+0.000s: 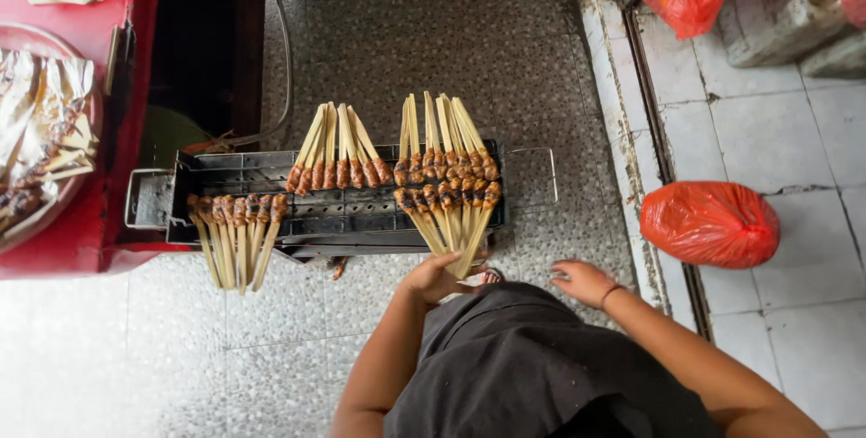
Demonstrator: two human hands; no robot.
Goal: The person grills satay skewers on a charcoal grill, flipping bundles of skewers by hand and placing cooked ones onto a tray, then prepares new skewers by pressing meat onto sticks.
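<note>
The near skewers [451, 226] lie at the frame's centre, on the right end of the grill [343, 212], sticks pointing down-frame toward the person. The left hand [433, 277] is closed on their stick ends, just below the grill edge. The right hand [585, 281] hangs open and empty further right, over the floor. More skewers [236, 230] rest at the grill's left end; a red bag [711, 223] lies at right.

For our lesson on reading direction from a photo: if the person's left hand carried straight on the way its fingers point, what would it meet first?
Most likely the near bundle of skewers on the grill: the left hand already touches their stick ends.
</note>
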